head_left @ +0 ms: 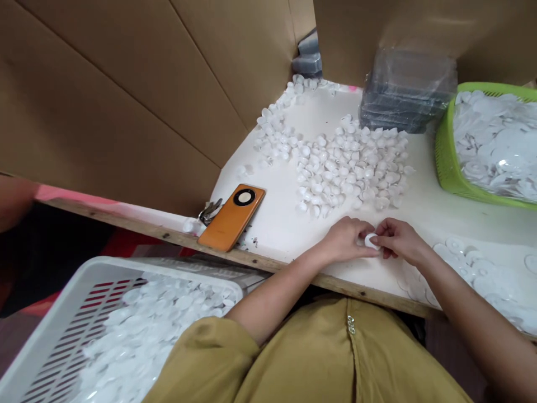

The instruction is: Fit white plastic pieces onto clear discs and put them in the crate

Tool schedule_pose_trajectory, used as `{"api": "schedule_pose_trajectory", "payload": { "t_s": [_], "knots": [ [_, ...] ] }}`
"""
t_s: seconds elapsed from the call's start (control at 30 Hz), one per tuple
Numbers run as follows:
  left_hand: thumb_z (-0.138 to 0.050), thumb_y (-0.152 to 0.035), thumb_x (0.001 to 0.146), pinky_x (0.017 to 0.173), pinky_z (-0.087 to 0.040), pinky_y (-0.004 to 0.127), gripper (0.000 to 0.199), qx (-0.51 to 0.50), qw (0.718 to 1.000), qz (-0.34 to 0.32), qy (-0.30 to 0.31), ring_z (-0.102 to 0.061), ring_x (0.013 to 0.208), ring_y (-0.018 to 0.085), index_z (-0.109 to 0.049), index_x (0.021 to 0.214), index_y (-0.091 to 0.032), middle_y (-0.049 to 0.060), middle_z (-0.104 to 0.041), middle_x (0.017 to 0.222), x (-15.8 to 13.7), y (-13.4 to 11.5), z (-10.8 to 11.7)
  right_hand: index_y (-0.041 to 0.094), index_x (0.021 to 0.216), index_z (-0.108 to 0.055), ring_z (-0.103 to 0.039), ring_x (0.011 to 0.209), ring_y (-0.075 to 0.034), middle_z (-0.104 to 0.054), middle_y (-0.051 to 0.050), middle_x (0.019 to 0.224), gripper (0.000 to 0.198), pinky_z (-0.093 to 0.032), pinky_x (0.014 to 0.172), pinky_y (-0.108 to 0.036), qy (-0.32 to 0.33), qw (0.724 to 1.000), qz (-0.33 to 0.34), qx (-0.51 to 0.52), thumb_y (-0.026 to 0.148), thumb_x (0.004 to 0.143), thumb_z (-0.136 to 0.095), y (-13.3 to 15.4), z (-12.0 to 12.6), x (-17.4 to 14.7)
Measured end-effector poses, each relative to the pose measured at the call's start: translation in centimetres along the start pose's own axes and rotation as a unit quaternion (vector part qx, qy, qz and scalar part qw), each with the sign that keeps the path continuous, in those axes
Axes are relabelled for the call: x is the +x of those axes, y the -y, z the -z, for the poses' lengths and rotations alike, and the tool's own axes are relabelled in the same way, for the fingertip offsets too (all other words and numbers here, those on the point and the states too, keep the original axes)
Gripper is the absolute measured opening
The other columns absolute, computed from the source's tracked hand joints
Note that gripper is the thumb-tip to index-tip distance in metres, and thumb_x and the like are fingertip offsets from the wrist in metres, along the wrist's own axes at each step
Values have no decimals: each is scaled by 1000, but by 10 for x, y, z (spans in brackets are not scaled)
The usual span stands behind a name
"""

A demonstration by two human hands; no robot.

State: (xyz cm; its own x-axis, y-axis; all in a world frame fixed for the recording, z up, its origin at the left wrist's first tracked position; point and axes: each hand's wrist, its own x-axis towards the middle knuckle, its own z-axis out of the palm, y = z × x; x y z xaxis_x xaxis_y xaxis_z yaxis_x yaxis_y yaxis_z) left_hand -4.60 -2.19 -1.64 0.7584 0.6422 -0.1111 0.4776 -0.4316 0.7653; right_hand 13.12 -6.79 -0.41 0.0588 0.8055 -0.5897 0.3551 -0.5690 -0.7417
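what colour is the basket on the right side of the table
Bright green basket, holding white discs; the head view, the only one, shows it.

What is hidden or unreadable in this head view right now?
- White part: mostly covered by the left hand and right hand; shape unclear.
- Green basket: cut off by the right edge.
- White crate: cut off by the bottom edge.
- Clear tray stack: blurred; count unreadable.
- Keys: partly behind the orange phone.

Orange phone by keys, green basket — white discs, stacked clear trays, white crate
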Motion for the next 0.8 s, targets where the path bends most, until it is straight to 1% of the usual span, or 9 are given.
{"api": "schedule_pose_trajectory", "payload": {
  "t_s": [0.07, 0.17, 0.37, 0.43, 0.53, 0.6, 0.67, 0.73, 0.8],
  "knots": [
    [-70, -47, 74, 70, -42, 27, 46, -7, 999, 44, 25, -60, 83, 19, -60, 109, -19, 1, -67, 89, 4, -3, 5, 19, 75, -51, -55, 39, -12, -56, 4, 50, 20, -35, 35, -19, 2, 1000, 1, -17, 26, 69, -69, 1, 0, 1],
    [-68, -49, 73, 62, -39, 26, 48, 36, 992, 96, 72, -61, 81, 21, -57, 110, -21, 1, -67, 85, 13, -7, 10, 19, 76, -51, -56, 39, -12, -56, 4, 50, 16, -36, 36, -19, 8, 999, -1, -39, 22, 72, -66, 1, 0, 2],
    [-69, -50, 69, 60, -39, 26, 49, 81, 980, 106, 150, -61, 75, 19, -54, 107, -23, 0, -68, 87, 30, -11, 20, 19, 75, -50, -54, 36, -12, -57, 3, 47, 16, -30, 33, -18, 43, 995, -66, -54, 18, 74, -65, 11, 3, 7],
    [-70, -49, 69, 61, -39, 26, 46, 85, 979, 105, 155, -61, 75, 19, -56, 104, -24, -1, -68, 88, 31, -12, 19, 19, 75, -49, -55, 37, -13, -57, 2, 48, 18, -29, 33, -18, 42, 995, -73, -52, 17, 72, -66, 13, 1, 7],
    [-67, -44, 73, 62, -40, 25, 37, 52, 988, 93, 116, -61, 77, 18, -58, 103, -24, -1, -67, 89, 23, -13, 13, 19, 77, -49, -55, 38, -14, -56, 3, 48, 19, -32, 35, -19, 23, 998, -37, -42, 24, 73, -67, 8, -3, 2],
    [-65, -37, 75, 64, -41, 24, 32, 3, 993, 88, 76, -60, 77, 17, -59, 104, -24, -1, -66, 85, 7, -12, 13, 19, 78, -51, -55, 40, -13, -58, 2, 53, 21, -35, 38, -21, 16, 999, 17, -31, 34, 74, -66, 0, -1, -5],
    [-63, -32, 74, 65, -42, 23, 31, -48, 994, 88, 47, -59, 75, 16, -61, 104, -23, -2, -63, 79, -22, -8, 25, 20, 79, -54, -54, 43, -12, -60, 1, 62, 25, -39, 42, -23, -25, 997, 72, -34, 42, 76, -63, -10, 11, -15],
    [-61, -34, 75, 66, -42, 23, 31, -72, 991, 107, 25, -58, 72, 15, -62, 104, -22, -2, -61, 76, -67, 2, 50, 20, 78, -56, -55, 49, -13, -61, 0, 68, 26, -42, 49, -26, -130, 982, 101, -94, 46, 77, -60, -22, 33, -27],
    [-59, -43, 77, 66, -43, 24, 34, -55, 985, 164, 2, -58, 73, 17, -62, 104, -22, -1, -63, 80, -127, 21, 82, 21, 77, -57, -58, 60, -18, -62, -2, 72, 25, -43, 57, -29, -252, 939, 92, -214, 46, 77, -60, -37, 63, -39]
  ]
}}
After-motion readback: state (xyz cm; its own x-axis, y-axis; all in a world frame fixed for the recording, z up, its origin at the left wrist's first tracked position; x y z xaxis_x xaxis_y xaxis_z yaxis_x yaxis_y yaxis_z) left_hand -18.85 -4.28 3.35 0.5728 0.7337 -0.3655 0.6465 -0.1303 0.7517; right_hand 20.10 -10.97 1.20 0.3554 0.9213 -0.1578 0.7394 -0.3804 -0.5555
